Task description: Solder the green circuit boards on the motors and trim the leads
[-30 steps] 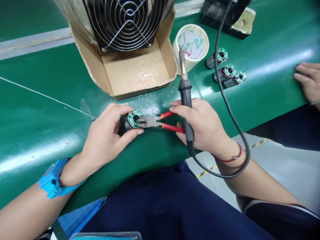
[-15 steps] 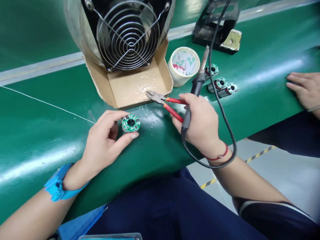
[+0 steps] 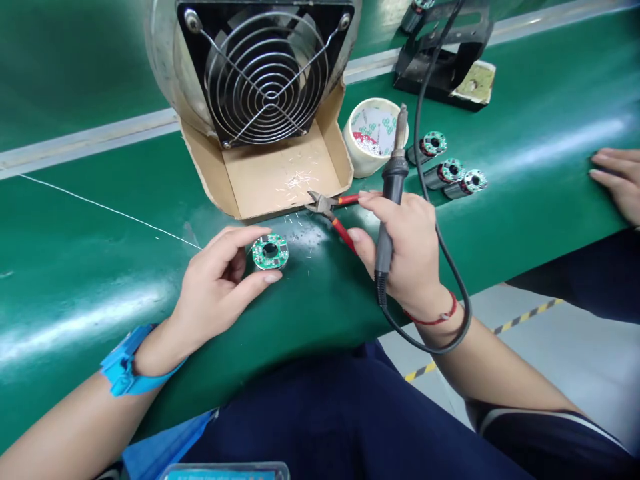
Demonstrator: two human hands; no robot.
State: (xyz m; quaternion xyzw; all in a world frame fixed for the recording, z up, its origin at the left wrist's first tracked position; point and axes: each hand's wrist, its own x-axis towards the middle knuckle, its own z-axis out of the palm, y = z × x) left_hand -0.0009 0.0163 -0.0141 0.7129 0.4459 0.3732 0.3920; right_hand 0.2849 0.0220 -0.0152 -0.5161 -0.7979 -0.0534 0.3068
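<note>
from my seat i have the left hand [image 3: 215,287] curled, thumb and forefinger pinching a cylindrical part [image 3: 278,259] by its sides, its green ring board facing up. that part sits in front of the cardboard box [image 3: 247,190]; whether it touches the tabletop [image 3: 310,313] i can't tell. my right hand [image 3: 413,247] is partly closed around two tools: red-handled cutters [image 3: 324,205], their jaws parted at the box's front edge, and a soldering iron [image 3: 394,177] pointing away from me. silvery clippings [image 3: 297,180] lie in the box beneath the fan [image 3: 271,97]. right of it stand a tape roll [image 3: 367,162] and three similar parts [image 3: 451,171]. another person's hand [image 3: 623,181] rests far right.
</note>
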